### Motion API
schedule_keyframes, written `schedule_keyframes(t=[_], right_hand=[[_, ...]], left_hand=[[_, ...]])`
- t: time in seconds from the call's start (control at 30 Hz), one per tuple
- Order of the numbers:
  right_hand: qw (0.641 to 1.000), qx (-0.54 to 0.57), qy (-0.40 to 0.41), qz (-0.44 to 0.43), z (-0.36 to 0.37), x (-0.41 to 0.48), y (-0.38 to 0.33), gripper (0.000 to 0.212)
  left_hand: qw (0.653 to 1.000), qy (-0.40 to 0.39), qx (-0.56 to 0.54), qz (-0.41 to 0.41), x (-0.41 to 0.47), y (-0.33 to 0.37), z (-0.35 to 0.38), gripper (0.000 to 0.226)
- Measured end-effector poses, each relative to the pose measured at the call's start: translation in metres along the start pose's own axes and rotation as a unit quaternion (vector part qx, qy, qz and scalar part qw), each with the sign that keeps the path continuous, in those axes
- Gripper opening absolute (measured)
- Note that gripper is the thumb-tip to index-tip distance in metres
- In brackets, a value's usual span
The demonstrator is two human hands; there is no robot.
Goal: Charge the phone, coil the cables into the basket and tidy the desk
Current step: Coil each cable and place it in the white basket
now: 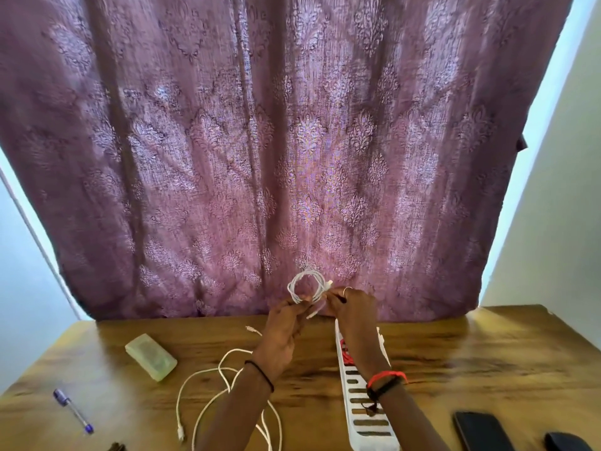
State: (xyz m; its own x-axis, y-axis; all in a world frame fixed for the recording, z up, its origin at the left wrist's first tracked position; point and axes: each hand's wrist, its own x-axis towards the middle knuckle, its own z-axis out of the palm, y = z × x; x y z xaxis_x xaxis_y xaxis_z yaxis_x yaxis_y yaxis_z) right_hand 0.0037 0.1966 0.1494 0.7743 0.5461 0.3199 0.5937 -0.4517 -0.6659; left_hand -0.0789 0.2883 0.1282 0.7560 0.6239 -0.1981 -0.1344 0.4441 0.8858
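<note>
Both my hands are raised above the far side of the wooden desk. Between them is a small coil of white cable. My left hand pinches the coil's lower edge, and my right hand grips its right side and loose end. A white slotted basket lies below my right forearm, with something red inside. A long white cable lies loose on the desk under my left arm. A black phone lies near the front right.
A pale green case sits on the left of the desk and a blue pen lies near the left front. A dark object is at the bottom right corner. A purple patterned curtain hangs behind the desk.
</note>
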Motion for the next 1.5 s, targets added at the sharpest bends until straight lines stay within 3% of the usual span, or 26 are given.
schedule_keyframes(t=[0.17,0.43,0.57,0.63,0.7,0.73,1.0,1.13,1.33,1.43,1.5], right_hand=[[0.998,0.056,0.019,0.001,0.015,-0.005,-0.003,0.024],[0.999,0.017,-0.011,-0.045,0.008,0.001,-0.008,0.033],[0.998,0.006,-0.023,-0.063,0.005,0.004,-0.005,0.033],[0.997,-0.007,-0.027,-0.078,0.005,0.003,-0.004,0.034],[0.995,-0.005,-0.015,-0.099,0.001,0.002,-0.006,0.033],[0.994,0.001,-0.004,-0.11,-0.001,0.002,-0.007,0.031],[0.983,0.04,-0.036,-0.176,0.001,0.009,-0.012,0.028],[0.979,-0.004,-0.05,-0.196,0.004,0.017,-0.01,0.027],[0.98,0.002,-0.004,-0.2,0.01,0.017,-0.004,0.021],[0.982,-0.026,-0.01,-0.185,0.013,0.014,-0.003,0.04],[0.984,-0.047,-0.02,-0.17,0.012,0.011,-0.005,0.038]], left_hand=[[0.999,0.047,0.002,-0.01,0.0,-0.006,0.004,0.018],[0.997,-0.052,-0.051,0.006,0.0,-0.013,0.001,0.029],[0.986,-0.127,0.101,0.032,0.002,0.005,-0.011,0.029],[0.964,-0.159,0.21,0.045,0.008,0.02,-0.018,0.043],[0.944,-0.139,0.294,0.058,0.011,0.036,-0.021,0.067],[0.933,-0.116,0.333,0.076,0.011,0.042,-0.024,0.068],[0.879,-0.136,0.425,0.17,0.015,0.07,-0.028,0.033],[0.854,-0.124,0.462,0.202,0.019,0.072,-0.023,0.026],[0.834,-0.074,0.486,0.252,0.022,0.066,-0.018,0.023],[0.824,-0.079,0.494,0.266,0.02,0.064,-0.015,0.022],[0.813,-0.088,0.509,0.267,0.019,0.065,-0.015,0.025]])
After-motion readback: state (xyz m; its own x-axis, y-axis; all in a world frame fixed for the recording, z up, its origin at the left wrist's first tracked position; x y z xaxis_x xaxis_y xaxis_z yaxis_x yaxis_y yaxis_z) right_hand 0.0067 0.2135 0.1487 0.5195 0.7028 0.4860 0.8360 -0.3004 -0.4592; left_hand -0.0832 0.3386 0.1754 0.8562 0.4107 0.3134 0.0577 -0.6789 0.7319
